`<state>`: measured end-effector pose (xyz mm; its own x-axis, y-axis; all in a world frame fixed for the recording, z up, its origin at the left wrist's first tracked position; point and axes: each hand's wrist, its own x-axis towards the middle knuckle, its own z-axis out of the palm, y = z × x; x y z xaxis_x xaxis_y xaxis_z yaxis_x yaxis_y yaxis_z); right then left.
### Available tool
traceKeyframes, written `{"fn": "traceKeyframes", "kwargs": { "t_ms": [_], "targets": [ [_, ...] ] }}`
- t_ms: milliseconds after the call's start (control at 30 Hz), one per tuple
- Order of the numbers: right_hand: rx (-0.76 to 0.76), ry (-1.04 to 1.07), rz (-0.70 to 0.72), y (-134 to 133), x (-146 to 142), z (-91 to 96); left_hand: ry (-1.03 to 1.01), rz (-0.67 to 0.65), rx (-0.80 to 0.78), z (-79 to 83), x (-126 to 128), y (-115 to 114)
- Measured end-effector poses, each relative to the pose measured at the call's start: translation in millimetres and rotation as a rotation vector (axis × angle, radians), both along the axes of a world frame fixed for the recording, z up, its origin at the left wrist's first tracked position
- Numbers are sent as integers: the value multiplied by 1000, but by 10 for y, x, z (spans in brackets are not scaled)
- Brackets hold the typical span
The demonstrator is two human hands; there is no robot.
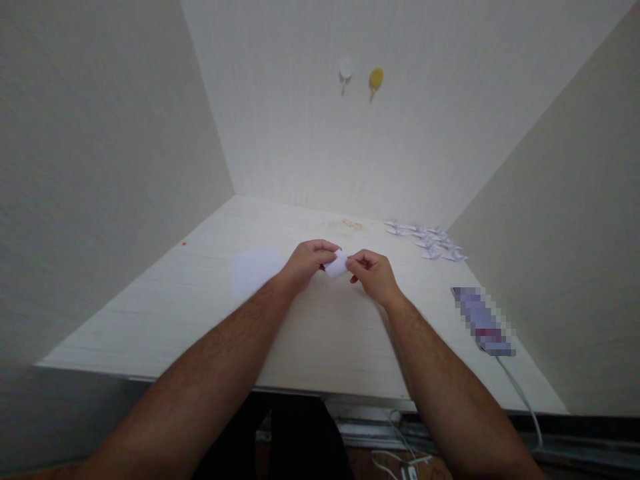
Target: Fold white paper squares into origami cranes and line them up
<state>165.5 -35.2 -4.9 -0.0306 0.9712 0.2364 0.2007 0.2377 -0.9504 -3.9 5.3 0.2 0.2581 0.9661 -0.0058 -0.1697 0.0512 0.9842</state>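
A small piece of white paper (pixel 337 265) is held between my two hands above the middle of the white tabletop (pixel 320 353). My left hand (pixel 311 262) pinches its left edge with thumb and fingers. On the other side, my right hand (pixel 373 272) grips the right edge between thumb and forefinger. How the paper is folded is too small to make out. White paper sheets (pixel 254 267) lie flat to the left, partly behind my left forearm.
Several folded paper cranes (pixel 433 241) sit at the back right. A blurred-out phone-like device (pixel 481 321) with a white cable (pixel 520 387) lies near the right edge. Walls enclose the back and sides. A white hook (pixel 345 69) and a yellow hook (pixel 376 78) are on the back wall.
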Motion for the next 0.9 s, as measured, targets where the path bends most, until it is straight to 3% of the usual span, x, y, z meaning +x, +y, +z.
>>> {"fn": "traceKeyframes", "kwargs": {
  "t_ms": [267,900],
  "targets": [
    [76,-135,-145,29,19,-4,80,-4,110,-34,-1,25],
    [38,-172,-164,-19,-20,55,123,-31,149,-12,-10,-2]
  ]
}}
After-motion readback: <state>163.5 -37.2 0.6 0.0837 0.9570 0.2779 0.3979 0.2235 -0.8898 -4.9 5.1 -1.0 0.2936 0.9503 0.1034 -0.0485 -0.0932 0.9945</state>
